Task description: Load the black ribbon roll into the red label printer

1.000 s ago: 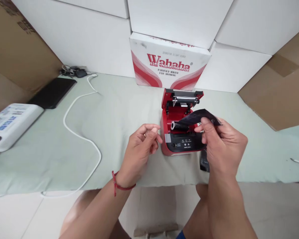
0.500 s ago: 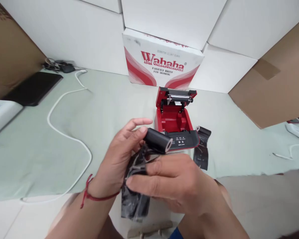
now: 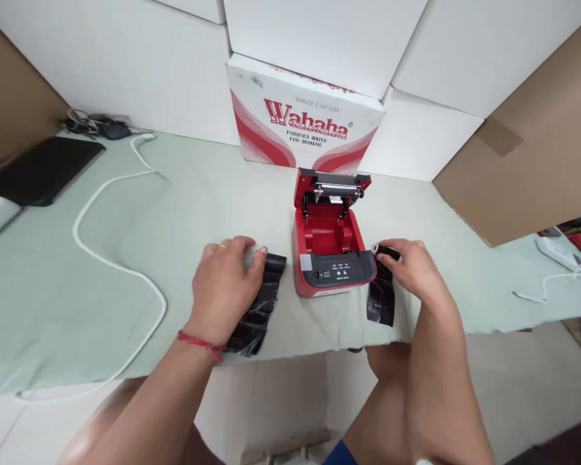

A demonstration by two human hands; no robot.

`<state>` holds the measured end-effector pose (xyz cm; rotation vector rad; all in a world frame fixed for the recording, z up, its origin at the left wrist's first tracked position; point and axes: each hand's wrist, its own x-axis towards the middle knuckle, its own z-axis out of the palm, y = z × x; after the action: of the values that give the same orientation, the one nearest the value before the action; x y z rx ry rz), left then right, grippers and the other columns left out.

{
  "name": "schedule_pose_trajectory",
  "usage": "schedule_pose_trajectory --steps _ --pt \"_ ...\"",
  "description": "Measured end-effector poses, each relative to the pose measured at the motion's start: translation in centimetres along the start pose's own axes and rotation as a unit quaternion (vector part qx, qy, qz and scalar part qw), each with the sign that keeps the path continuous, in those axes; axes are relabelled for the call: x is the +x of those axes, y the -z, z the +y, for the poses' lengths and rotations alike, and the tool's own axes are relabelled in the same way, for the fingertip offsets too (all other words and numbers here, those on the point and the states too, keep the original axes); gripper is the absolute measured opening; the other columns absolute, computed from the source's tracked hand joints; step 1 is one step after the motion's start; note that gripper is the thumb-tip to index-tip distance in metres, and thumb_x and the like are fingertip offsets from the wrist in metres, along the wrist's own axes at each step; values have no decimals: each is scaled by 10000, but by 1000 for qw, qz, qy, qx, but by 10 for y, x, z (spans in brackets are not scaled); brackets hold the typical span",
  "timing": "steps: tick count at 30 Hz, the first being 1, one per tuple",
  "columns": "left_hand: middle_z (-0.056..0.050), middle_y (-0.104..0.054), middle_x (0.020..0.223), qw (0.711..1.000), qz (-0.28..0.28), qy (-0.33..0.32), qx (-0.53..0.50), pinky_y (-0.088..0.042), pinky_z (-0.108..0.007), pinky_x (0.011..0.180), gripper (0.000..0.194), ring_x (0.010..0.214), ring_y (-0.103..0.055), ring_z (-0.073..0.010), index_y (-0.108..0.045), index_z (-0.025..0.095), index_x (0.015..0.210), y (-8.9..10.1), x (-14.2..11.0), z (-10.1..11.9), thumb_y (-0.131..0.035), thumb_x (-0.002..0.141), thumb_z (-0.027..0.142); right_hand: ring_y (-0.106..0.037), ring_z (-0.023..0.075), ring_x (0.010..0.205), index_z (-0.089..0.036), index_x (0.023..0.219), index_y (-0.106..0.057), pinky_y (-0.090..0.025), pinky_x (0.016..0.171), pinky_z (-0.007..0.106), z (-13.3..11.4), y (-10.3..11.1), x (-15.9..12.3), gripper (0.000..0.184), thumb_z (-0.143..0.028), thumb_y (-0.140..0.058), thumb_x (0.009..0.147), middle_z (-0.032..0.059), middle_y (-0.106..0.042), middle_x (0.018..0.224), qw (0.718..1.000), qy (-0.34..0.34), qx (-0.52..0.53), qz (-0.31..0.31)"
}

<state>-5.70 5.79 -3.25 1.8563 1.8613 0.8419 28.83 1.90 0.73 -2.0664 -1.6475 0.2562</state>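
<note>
A small red label printer (image 3: 329, 242) stands on the cloth with its lid (image 3: 333, 187) raised and its red inner bay in view. To its left, my left hand (image 3: 227, 281) is closed on a black ribbon roll (image 3: 275, 259), thumb on top. Its wrinkled loose film (image 3: 254, 323) lies on the cloth, partly under the hand. On the printer's right, my right hand (image 3: 411, 261) pinches a second black ribbon roll (image 3: 387, 252) between thumb and fingers. A pale core shows at that roll's left end, and its film (image 3: 381, 303) hangs flat toward the table's front edge.
A white cable (image 3: 119, 255) curves across the left of the green tablecloth (image 3: 198, 187). Behind the printer leans a Wahaha carton (image 3: 305, 116). Keys (image 3: 94, 124) and a black flat object (image 3: 43, 169) lie at the far left; a cardboard box (image 3: 518, 135) stands at the right.
My left hand has lowered the first ribbon roll onto the cloth left of the printer. My right hand has left that film and moved right to grip the second roll.
</note>
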Motion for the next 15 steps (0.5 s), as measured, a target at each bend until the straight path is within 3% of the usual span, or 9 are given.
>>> schedule_pose_trajectory --steps 2,4,7,10,13,15 --pt "-220 -712 1192 995 73 -70 14 -510 -624 981 429 1202 -610 -462 -725 183 1161 -1 0 -2 -592 938 524 -676 341 1243 -222 1212 -817 -487 1147 532 1 -3 -2 374 -215 -715 852 120 -824 1201 998 3 -37 -50" --pt "-230 -674 1289 990 101 -100 -21 -523 -624 1013 433 1231 -617 -438 -694 167 1238 3 -3 4 -600 961 486 -611 357 1345 -212 1349 -759 -458 1167 537 0 -4 -4 469 -201 -662 890 134 -789 1308 995 -4 -69 -73" --pt "-172 -675 1303 979 94 -146 -103 -567 -528 1021 341 1239 -653 -344 -657 196 1266 9 -13 23 -596 1022 426 -555 398 1405 -167 1442 -699 -441 1170 562 -2 -5 -1 532 -185 -621 915 182 -750 1376 990 -12 -101 -101" --pt "-148 -667 1380 950 88 -269 -135 -535 -478 1099 341 1319 -629 -305 -610 217 1332 6 -28 42 -624 1040 391 -589 410 1374 -139 1387 -729 -450 1157 561 -2 -1 3 485 -171 -612 918 211 -763 1330 986 -8 -110 -128" --pt "-150 -670 1442 910 46 -399 -102 -403 -527 1241 489 1418 -578 -332 -526 210 1462 -5 -39 52 -649 1035 413 -692 342 1267 -188 1298 -771 -516 1112 490 -6 19 -3 377 -224 -617 955 152 -795 1290 982 11 -87 -168" --pt "-151 -698 1416 907 25 -416 -63 -321 -555 1291 522 1439 -567 -346 -497 178 1497 -13 -43 55 -643 1039 381 -724 289 1243 -243 1300 -767 -555 1088 433 -13 43 -14 345 -314 -638 988 89 -788 1342 979 40 -53 -193"
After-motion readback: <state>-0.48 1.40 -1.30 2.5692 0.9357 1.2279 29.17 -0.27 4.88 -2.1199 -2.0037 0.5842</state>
